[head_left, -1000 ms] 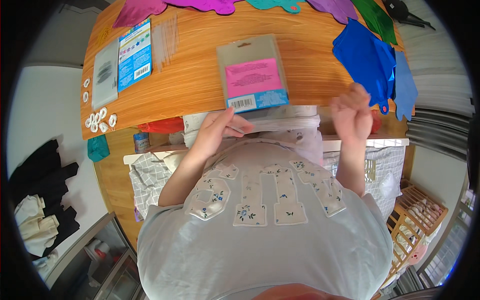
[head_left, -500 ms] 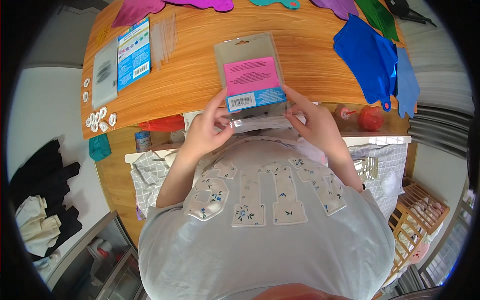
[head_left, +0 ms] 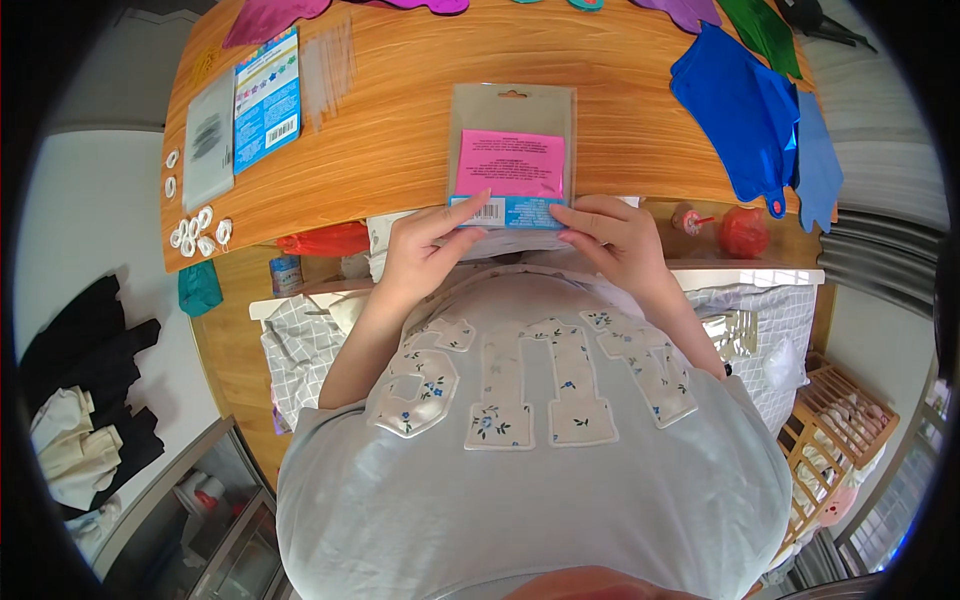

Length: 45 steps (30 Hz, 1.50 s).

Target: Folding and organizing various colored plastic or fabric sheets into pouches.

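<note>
Over the orange wooden table (head_left: 400,150), both wrists bend inward as the left hand (head_left: 425,255) and right hand (head_left: 615,240) pinch the pink-and-blue packet (head_left: 510,160) by its near edge at the table's front lip.

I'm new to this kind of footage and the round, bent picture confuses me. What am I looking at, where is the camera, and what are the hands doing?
There is no machine here: a person works with two bare hands. The one picture comes from a wide fisheye camera worn on the person's head, looking down, so the chest fills the lower part and straight edges bend near the rim.

The left hand and right hand each pinch the near edge of a flat packet with a pink and blue card inside, lying at the edge of the wooden table.

Also on the table: a blue foil balloon on the right, a second blue printed card and a grey packet on the left, and small white rings near the left corner. More coloured foil shapes lie along the far edge.
</note>
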### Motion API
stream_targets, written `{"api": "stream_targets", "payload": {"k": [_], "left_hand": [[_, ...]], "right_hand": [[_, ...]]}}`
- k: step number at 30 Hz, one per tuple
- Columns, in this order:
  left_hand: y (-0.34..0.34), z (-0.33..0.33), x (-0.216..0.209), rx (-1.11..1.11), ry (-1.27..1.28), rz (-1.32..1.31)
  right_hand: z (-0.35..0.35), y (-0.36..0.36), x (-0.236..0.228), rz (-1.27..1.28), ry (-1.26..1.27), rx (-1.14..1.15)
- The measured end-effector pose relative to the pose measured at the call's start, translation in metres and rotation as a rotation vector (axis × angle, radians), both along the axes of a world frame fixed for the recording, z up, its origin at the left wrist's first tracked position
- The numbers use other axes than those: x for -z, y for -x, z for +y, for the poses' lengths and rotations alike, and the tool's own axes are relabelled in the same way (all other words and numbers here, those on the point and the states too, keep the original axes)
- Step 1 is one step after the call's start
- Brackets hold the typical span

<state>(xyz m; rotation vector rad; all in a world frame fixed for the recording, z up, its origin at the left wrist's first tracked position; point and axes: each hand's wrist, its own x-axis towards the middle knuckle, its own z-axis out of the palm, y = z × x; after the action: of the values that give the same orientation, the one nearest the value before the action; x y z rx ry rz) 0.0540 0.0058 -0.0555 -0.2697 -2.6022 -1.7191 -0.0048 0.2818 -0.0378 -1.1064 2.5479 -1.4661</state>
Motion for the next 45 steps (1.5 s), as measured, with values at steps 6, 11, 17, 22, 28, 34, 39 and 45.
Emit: {"api": "stream_targets", "payload": {"k": [6, 11, 17, 22, 28, 34, 39, 45], "left_hand": [[-0.007, 0.007, 0.021, -0.017, -0.300, -0.057], [-0.008, 0.011, 0.019, -0.064, -0.367, -0.044], [-0.012, 0.021, 0.011, -0.144, -0.491, -0.127], [-0.018, 0.035, 0.019, -0.254, -0.645, -0.151], [-0.014, 0.036, -0.001, -0.266, -0.921, -0.232], [-0.009, 0.034, -0.018, -0.157, -1.081, -0.355], [-0.003, 0.050, -0.034, -0.087, -0.643, -0.274], [-0.002, 0.042, -0.023, 0.031, -0.810, -0.454]], "right_hand": [[-0.010, -0.014, -0.004, -0.282, 0.154, 0.152], [-0.015, -0.017, -0.012, -0.466, 0.152, 0.242], [-0.017, -0.020, -0.006, -0.556, 0.220, 0.311], [-0.019, -0.026, -0.003, -0.598, 0.315, 0.326], [-0.019, -0.027, -0.021, -0.789, 0.517, 0.332], [-0.009, -0.033, 0.004, -0.982, 0.690, 0.233], [-0.019, -0.031, 0.001, -0.836, 0.656, 0.077], [-0.017, -0.025, -0.022, -0.763, 0.451, -0.012]]}}
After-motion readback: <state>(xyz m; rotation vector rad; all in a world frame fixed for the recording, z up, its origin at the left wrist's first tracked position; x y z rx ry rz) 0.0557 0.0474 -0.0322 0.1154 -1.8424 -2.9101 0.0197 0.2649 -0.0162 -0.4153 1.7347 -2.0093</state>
